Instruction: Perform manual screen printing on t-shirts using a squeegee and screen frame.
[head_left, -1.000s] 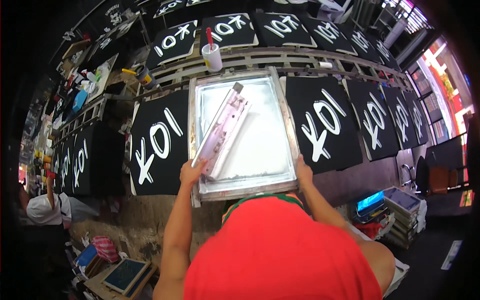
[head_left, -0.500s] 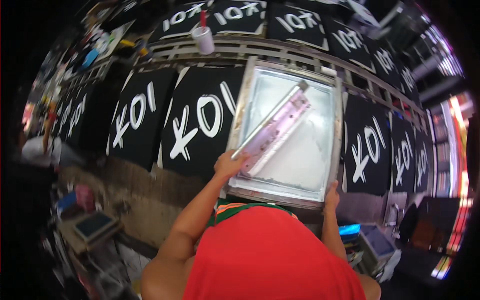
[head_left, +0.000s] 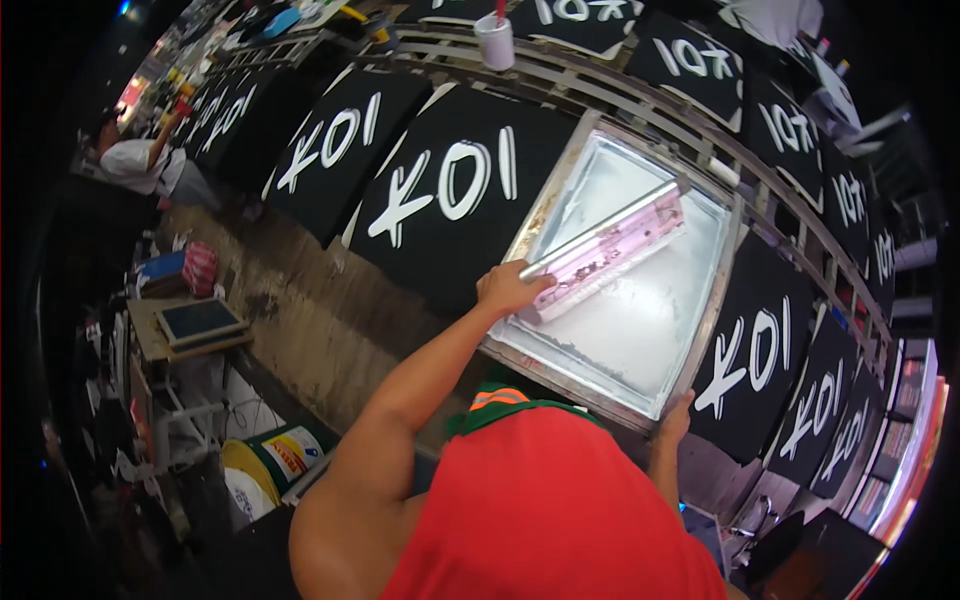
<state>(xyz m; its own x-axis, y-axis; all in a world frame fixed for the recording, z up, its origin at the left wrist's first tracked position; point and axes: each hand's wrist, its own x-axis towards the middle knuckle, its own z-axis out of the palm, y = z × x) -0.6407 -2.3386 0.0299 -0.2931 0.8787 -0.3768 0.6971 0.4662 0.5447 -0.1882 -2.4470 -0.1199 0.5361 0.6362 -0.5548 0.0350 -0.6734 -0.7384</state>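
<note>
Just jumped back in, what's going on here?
A person grips a framed screen, the left hand at its left side, the right hand at its near right corner. A pinkish squeegee lies slantwise across it, one end by the left thumb. White-printed black panels lie on either side.

Workshop interior, wide-angle view. A brown floor [head_left: 300, 325], scuffed and stained, runs diagonally at left; a small wooden table [head_left: 146, 328] stands beside it. Slatted rails [head_left: 660, 112] cross the upper part in a curve. At right, lit shelving [head_left: 880, 488] adjoins a bright red-orange strip [head_left: 918, 440]; a further glow [head_left: 130, 92] appears at far left.
</note>
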